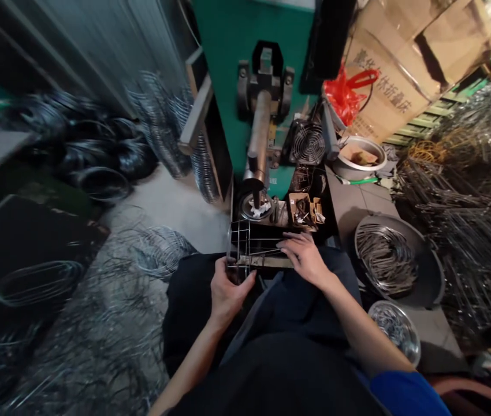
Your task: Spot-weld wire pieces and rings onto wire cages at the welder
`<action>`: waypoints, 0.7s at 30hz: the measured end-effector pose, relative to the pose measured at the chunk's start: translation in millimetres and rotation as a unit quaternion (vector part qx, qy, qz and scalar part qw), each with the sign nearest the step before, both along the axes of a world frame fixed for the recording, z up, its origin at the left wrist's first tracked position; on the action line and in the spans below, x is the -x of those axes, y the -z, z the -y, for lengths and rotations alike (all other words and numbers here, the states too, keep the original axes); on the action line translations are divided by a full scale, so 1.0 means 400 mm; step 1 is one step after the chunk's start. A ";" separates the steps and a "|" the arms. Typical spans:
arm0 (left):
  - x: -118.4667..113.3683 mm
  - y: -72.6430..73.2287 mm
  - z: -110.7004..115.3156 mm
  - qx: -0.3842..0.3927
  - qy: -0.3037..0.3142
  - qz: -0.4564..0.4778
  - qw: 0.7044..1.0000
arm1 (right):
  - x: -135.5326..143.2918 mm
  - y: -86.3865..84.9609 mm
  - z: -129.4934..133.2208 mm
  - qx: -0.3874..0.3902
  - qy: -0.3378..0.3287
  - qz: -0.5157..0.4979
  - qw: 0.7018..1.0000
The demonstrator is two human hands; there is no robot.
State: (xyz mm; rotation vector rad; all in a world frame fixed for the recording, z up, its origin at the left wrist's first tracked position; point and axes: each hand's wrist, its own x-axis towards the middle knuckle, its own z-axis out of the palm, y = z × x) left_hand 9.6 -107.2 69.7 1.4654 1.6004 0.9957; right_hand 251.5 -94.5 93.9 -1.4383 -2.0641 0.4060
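Note:
A small wire rack (240, 234) of thin metal rods lies across the front of the machine, just above my lap. My left hand (228, 292) grips its left end, thumb on one side and fingers on the other. At the rack's right end, my right hand (304, 257) has its fingers closed round the thin rods (267, 242). Straight ahead, the spot welder's round metal arm (260, 138) points down towards a round dish (256, 206) with white scraps in it. Parts of the rack are hidden by my fingers.
Right of me stand a large pan (427, 271) of bent wire pieces, a steel bowl (395, 329) of small parts and a basin (358, 159). Wire racks (479, 242) pile up beyond. On the left floor lie wire rings (163, 251) and scattered wire offcuts (93, 335).

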 end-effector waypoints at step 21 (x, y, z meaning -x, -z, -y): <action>0.055 0.003 -0.128 -0.009 -0.051 0.069 0.996 | 0.091 -0.039 -0.154 -0.131 -0.002 -0.028 0.991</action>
